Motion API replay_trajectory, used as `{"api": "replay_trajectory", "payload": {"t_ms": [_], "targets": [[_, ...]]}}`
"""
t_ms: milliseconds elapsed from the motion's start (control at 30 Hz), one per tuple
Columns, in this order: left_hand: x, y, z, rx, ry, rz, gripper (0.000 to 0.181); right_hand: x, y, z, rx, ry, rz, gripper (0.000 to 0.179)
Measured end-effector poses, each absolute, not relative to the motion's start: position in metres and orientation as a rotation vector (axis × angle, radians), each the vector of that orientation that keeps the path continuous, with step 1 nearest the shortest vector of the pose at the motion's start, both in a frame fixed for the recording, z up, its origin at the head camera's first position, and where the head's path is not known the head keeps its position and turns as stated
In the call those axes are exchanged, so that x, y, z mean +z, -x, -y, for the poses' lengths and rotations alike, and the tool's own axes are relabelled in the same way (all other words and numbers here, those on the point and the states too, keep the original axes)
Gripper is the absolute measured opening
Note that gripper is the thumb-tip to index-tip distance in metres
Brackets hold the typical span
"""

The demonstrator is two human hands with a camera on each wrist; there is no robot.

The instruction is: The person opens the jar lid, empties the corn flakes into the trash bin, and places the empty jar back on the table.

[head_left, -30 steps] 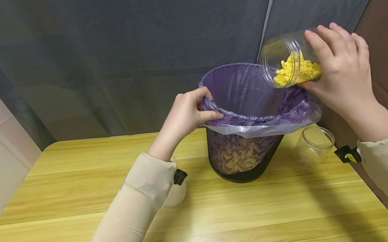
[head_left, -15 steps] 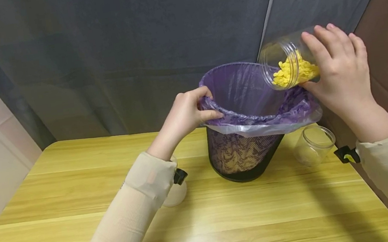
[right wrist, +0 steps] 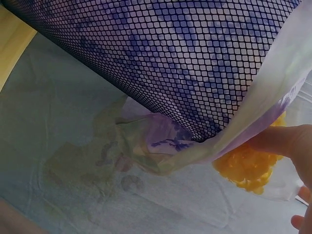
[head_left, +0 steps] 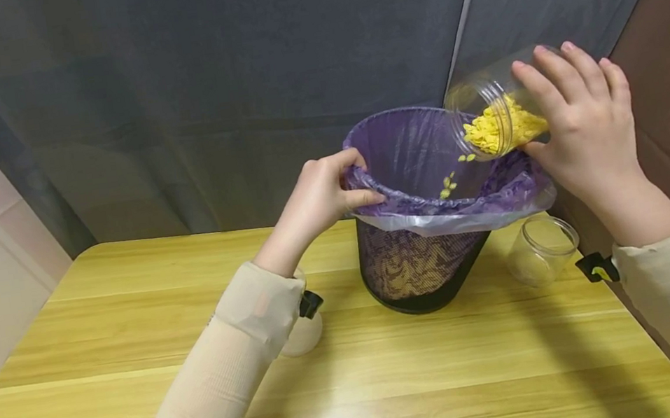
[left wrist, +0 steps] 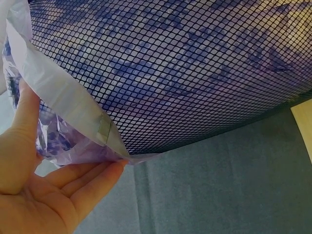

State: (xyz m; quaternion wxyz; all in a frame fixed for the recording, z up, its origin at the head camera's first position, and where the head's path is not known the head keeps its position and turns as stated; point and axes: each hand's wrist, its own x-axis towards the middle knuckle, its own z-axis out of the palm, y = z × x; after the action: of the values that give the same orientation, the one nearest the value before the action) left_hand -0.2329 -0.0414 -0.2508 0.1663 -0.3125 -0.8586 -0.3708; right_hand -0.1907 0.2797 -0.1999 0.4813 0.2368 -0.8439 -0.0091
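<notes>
A black mesh trash can (head_left: 413, 269) with a purple bag liner (head_left: 416, 149) folded over its rim stands tilted on the table. My left hand (head_left: 332, 188) grips its rim and liner at the left, thumb outside in the head view; in the left wrist view the left hand (left wrist: 53, 180) pinches the folded plastic. Above the rim's right side, my right hand (head_left: 589, 112) holds a clear jar (head_left: 484, 87) tipped mouth-left. Small yellow flakes (head_left: 505, 126) heap along the jar's lower wall, and several are falling into the can. The right wrist view shows the jar's yellow pieces (right wrist: 248, 168) behind the liner.
An open clear jar (head_left: 543, 248) stands on the wooden table (head_left: 444, 364) right of the can, near the table's right edge. Another pale, clear container (head_left: 302, 337) is partly hidden behind my left forearm. Grey curtain (head_left: 200, 99) hangs behind.
My right hand has moved slightly left and tilted the jar further down. The yellow flakes have slid to its mouth and some now drop into the can. The left hand stays put.
</notes>
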Motion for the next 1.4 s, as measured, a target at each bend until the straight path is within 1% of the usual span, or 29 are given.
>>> {"api": "replay_trajectory", "payload": {"t_ms": [867,1167,1400], "targets": [[-0.2522,0.2328,0.0435,-1.063,0.884,2.452,0.034,-0.2036,0.1887,-0.2805,-0.023,-0.585,2.056,0.099],[-0.2519,0.2319,0.0437,-1.065,0.89,2.451,0.034,-0.2073,0.189,-0.2789,0.003,-0.581,2.014,0.088],[-0.2512,0.2319,0.0447,-1.063,0.887,2.447,0.034,-0.2069,0.1896,-0.2791,-0.005,-0.598,1.992,0.09]]}}
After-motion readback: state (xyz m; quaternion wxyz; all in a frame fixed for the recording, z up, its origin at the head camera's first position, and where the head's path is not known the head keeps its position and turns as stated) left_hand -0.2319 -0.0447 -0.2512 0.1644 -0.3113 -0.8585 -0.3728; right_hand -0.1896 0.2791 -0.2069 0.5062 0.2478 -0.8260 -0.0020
